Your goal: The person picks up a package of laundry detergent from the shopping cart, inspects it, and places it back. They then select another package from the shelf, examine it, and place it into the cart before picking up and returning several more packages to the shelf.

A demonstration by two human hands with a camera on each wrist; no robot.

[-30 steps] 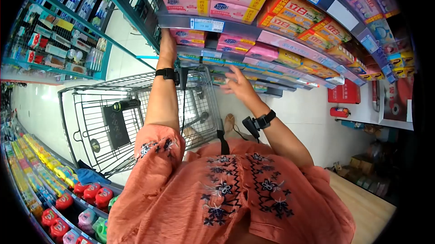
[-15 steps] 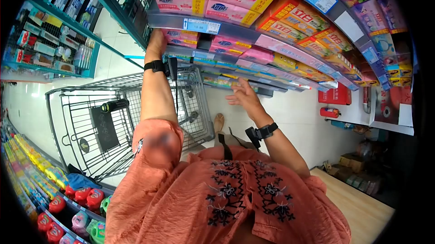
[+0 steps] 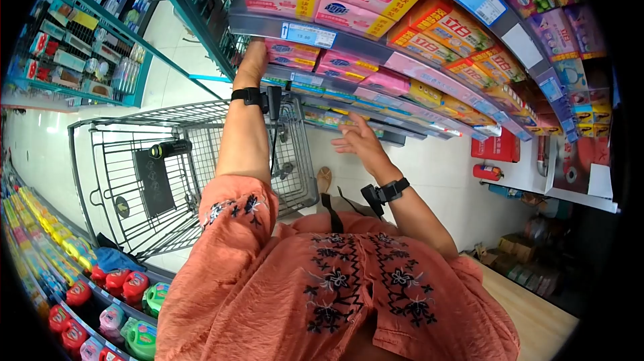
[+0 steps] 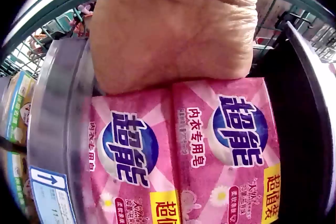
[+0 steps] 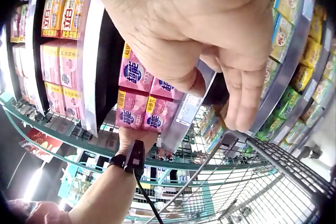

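Observation:
On a shelf below the price-tagged edge, my left hand (image 3: 251,69) is against the end of pink soap packs (image 3: 292,54). Close up in the left wrist view, the hand (image 4: 173,35) touches two side-by-side pink packs (image 4: 226,140); its fingers are hidden. The right wrist view shows the same hand (image 5: 137,138) at the end of stacked pink packs (image 5: 132,109). My right hand (image 3: 363,146) hangs in the air near the lower shelves, fingers loosely extended and holding nothing; it looms large (image 5: 199,29) in its own wrist view.
A wire shopping cart (image 3: 156,186) stands below the left arm, with a teal rack (image 3: 191,19) beyond. Orange soap boxes (image 3: 446,22) fill the shelf to the right. Red bottles (image 3: 134,286) line the lower left, and a fire extinguisher (image 3: 488,172) is at the right.
The head view has shifted slightly. My left hand stays at the pink packs' end. Compared with a second ago, my right hand is a little lower in view, still empty.

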